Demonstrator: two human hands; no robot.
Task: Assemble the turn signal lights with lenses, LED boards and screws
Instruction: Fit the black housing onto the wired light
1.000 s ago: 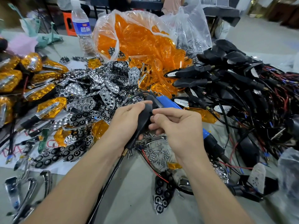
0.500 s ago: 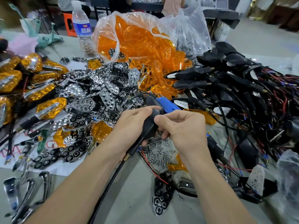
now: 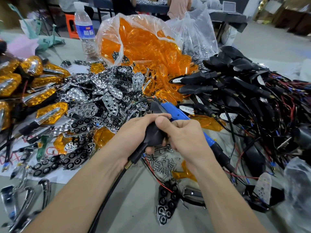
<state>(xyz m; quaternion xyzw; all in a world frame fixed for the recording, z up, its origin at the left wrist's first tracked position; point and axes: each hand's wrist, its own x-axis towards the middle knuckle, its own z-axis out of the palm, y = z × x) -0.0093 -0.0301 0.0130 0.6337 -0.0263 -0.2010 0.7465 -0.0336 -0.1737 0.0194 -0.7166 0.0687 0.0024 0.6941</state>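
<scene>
Left hand (image 3: 138, 132) grips a black plastic turn signal shell (image 3: 154, 133) by its cable end; right hand (image 3: 185, 138) curls round the same shell, thumb on top. Just under both hands lie small silver screws (image 3: 163, 163), and just behind them a blue power screwdriver (image 3: 175, 111)
</scene>
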